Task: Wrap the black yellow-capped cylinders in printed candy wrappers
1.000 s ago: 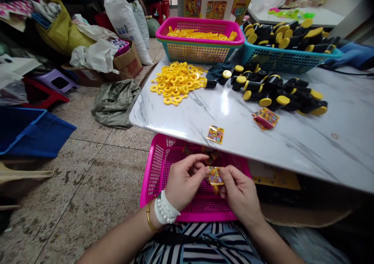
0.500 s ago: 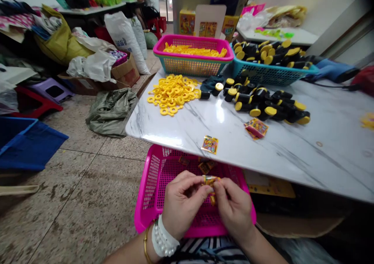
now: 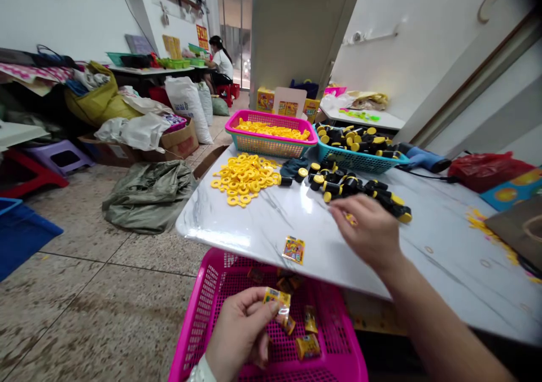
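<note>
My left hand (image 3: pixel 243 328) is over the pink basket (image 3: pixel 188 320), its thumb and fingers pinched on a small yellow printed packet (image 3: pixel 278 298). Several more printed packets (image 3: pixel 308 346) lie in the basket beneath. My right hand (image 3: pixel 368 229) reaches over the table, fingers curled together beside the black cylinders with yellow caps (image 3: pixel 353 185). Part of a printed piece (image 3: pixel 350 218) shows under its fingers; whatever the fingertips grip is hidden. A single flat printed packet (image 3: pixel 293 249) rests near the table's front edge, between my hands.
A heap of yellow ring-shaped pieces (image 3: pixel 243 179) lies on the marble-look table (image 3: pixel 237 227). Behind it stand a pink basket (image 3: pixel 271 117) of yellow pieces and a blue basket (image 3: pixel 359 161) of capped cylinders. A person (image 3: pixel 221 63) sits at a far table.
My right hand has left the left hand and moved up and right over the table. My left hand keeps a printed packet. The view has tilted upward.
</note>
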`<move>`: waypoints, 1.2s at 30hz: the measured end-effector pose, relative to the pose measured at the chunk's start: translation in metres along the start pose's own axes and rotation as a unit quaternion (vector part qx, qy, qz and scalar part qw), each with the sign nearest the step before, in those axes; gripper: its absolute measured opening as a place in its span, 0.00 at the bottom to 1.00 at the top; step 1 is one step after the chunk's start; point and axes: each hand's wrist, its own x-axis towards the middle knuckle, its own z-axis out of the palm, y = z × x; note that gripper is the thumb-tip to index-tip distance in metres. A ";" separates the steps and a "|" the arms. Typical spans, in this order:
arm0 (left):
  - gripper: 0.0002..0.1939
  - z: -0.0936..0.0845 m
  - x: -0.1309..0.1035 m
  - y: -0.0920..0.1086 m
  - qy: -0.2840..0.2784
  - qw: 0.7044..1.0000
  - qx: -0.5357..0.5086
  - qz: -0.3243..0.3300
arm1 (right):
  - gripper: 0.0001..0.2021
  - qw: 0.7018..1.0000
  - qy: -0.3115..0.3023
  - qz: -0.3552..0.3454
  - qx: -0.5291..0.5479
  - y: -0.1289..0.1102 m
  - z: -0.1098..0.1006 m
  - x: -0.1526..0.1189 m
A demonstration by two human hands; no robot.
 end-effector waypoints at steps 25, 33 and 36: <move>0.11 -0.007 0.023 0.018 0.000 0.953 -0.293 -0.072 | 0.15 0.877 -0.067 0.283 0.381 -0.052 -0.009 -0.086; 0.08 0.008 0.023 0.022 -0.050 0.945 -0.314 -0.071 | 0.13 0.713 -0.122 0.361 0.588 -0.094 0.010 -0.105; 0.08 0.010 0.021 0.022 -0.045 0.943 -0.323 -0.071 | 0.10 0.763 -0.089 0.358 0.531 -0.097 0.009 -0.103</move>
